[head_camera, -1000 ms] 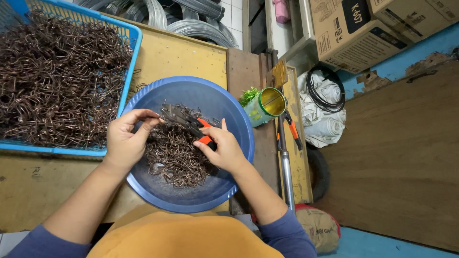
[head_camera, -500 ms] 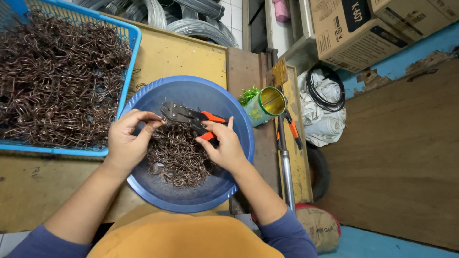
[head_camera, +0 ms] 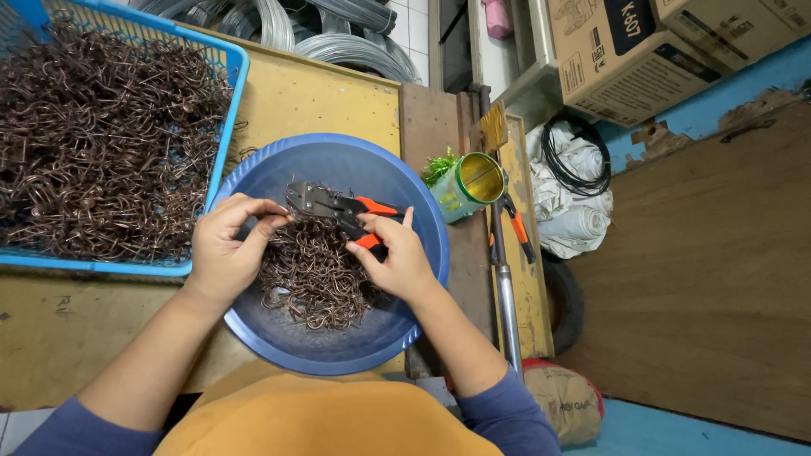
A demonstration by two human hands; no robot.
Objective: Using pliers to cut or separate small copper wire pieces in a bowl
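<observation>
A round blue bowl (head_camera: 397,181) sits in front of me with a heap of brown bent wire pieces (head_camera: 317,274) in it. My right hand (head_camera: 397,262) grips the orange handles of a pair of pliers (head_camera: 325,203), whose dark jaws point left over the heap. My left hand (head_camera: 228,249) pinches a small wire piece at the plier jaws. Both hands hover over the bowl.
A blue plastic basket (head_camera: 230,101) full of the same brown wire pieces stands at the left on a yellow wooden table (head_camera: 321,105). A green can (head_camera: 469,186) and a second orange-handled tool (head_camera: 511,228) lie right of the bowl. Coils of grey wire and cardboard boxes sit behind.
The pliers have lifted off the heap and swung level, jaws now toward my left hand. My left fingers have closed on a wire piece at the jaws.
</observation>
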